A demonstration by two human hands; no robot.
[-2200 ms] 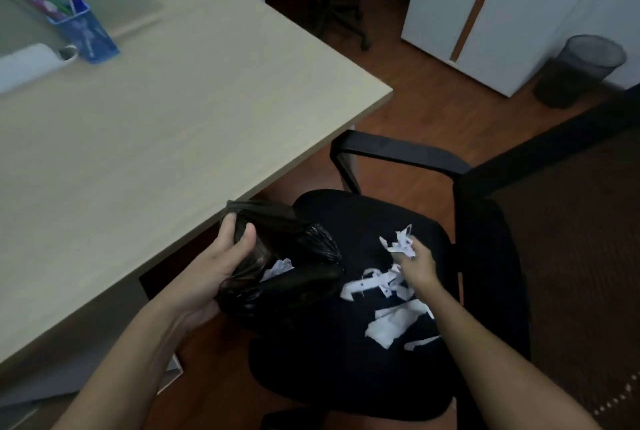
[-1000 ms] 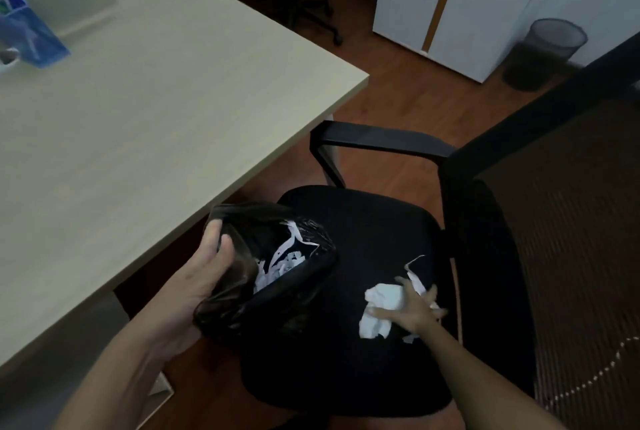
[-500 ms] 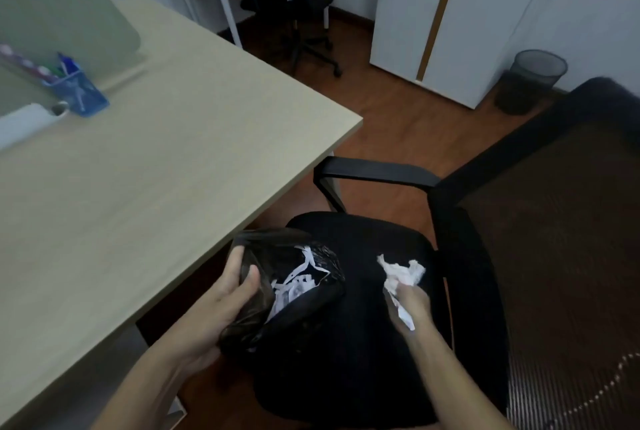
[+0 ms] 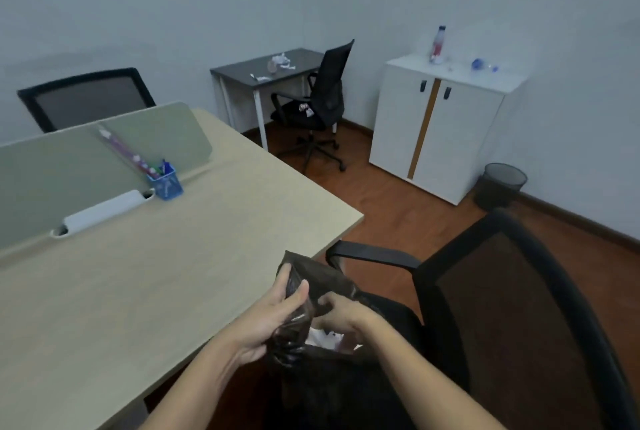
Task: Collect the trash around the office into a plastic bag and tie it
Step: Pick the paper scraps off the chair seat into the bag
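I hold a black plastic bag (image 4: 322, 284) over the seat of the black office chair (image 4: 512, 308), beside the desk corner. My left hand (image 4: 273, 315) grips the bag's rim and keeps its mouth up. My right hand (image 4: 337, 308) reaches into the mouth, its fingertips hidden behind the plastic. White paper scraps (image 4: 322, 338) lie inside the bag under that hand. More trash shows farther off: crumpled paper (image 4: 280, 59) on the dark desk, a wrapper (image 4: 306, 109) on the far chair's seat, a bottle (image 4: 438, 45) on the white cabinet.
The light wooden desk (image 4: 156, 274) fills the left, with a blue pen holder (image 4: 165, 182) by its green divider. A dark desk (image 4: 304, 57) and a black chair (image 4: 325, 100) stand at the back wall. A mesh waste bin (image 4: 502, 184) sits beside the white cabinet (image 4: 446, 125).
My right hand carried the white paper from the chair seat into the bag's mouth. My left hand lifted the bag. My view tilted up to take in the room.
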